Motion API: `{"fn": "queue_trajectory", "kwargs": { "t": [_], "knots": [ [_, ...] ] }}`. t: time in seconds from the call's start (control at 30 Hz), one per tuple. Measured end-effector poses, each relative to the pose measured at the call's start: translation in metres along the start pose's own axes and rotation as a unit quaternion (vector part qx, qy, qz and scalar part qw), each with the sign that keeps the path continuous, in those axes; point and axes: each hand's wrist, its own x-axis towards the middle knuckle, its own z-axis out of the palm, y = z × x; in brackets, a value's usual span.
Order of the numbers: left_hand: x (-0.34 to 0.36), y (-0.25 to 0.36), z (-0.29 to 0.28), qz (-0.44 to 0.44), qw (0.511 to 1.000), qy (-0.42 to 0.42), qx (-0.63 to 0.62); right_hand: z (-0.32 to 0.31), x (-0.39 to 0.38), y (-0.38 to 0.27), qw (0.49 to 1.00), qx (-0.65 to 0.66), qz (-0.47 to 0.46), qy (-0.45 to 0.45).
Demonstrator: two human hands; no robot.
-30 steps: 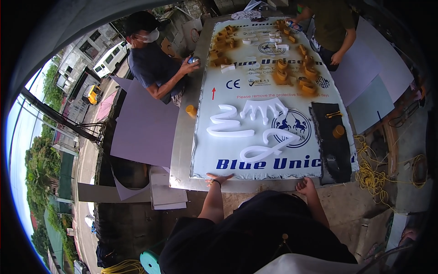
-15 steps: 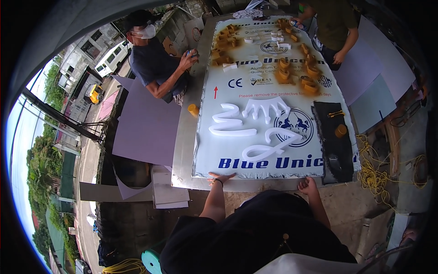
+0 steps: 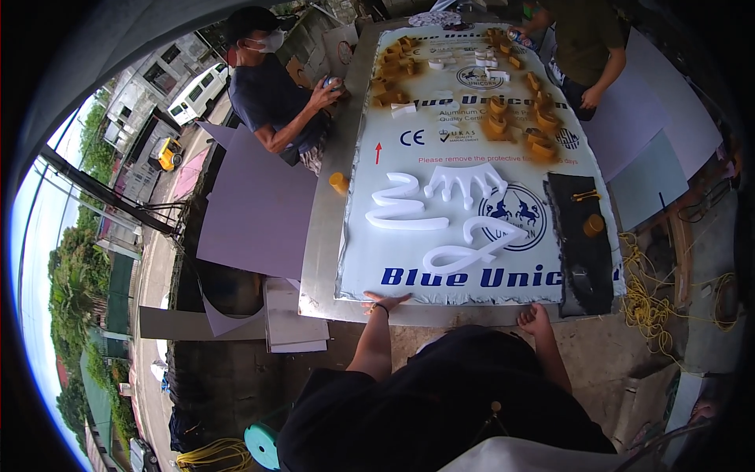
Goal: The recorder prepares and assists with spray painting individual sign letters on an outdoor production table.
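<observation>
My left hand [image 3: 385, 301] lies with fingers spread along the near edge of a large white printed panel [image 3: 362, 259]. My right hand [image 3: 535, 319] is closed, its curled fingers at the same edge further right; whatever may be inside them is hidden. On the panel before me rest a white crown-shaped cutout [image 3: 468, 174], a white zigzag cutout [image 3: 409, 223] and a white looped cutout [image 3: 497, 246]. A black sheet [image 3: 578, 271] covers the panel's near right side, with an ochre cylindrical piece [image 3: 594, 226] on it.
Several ochre-painted pieces [image 3: 495, 123] stand amid overspray at the far end. A masked person [image 3: 275, 110] on the left holds a small can [image 3: 332, 84]; another person [image 3: 586, 47] stands far right with a spray can [image 3: 517, 35]. Yellow cord [image 3: 649, 287] lies tangled at the right.
The whole view has shifted slightly, so the table appears a little further right. My hands keep their places at the panel's edge. The cutouts have not moved on the panel.
</observation>
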Motion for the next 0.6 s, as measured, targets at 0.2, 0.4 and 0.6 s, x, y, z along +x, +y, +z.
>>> {"fn": "queue_trajectory", "kwargs": {
  "t": [0.2,0.4,0.6],
  "knots": [
    [0.004,-0.001,0.002,0.006,1.000,-0.006,-0.008,0.003,-0.001,0.000,1.000,-0.003,0.002,0.010],
    [0.011,-0.001,0.007,0.003,1.000,0.024,0.000,0.005,-0.004,0.001,1.000,-0.008,0.000,0.019],
    [0.010,-0.002,0.005,0.018,1.000,0.000,-0.004,0.006,-0.004,0.001,1.000,-0.017,-0.002,0.027]
  ]
}}
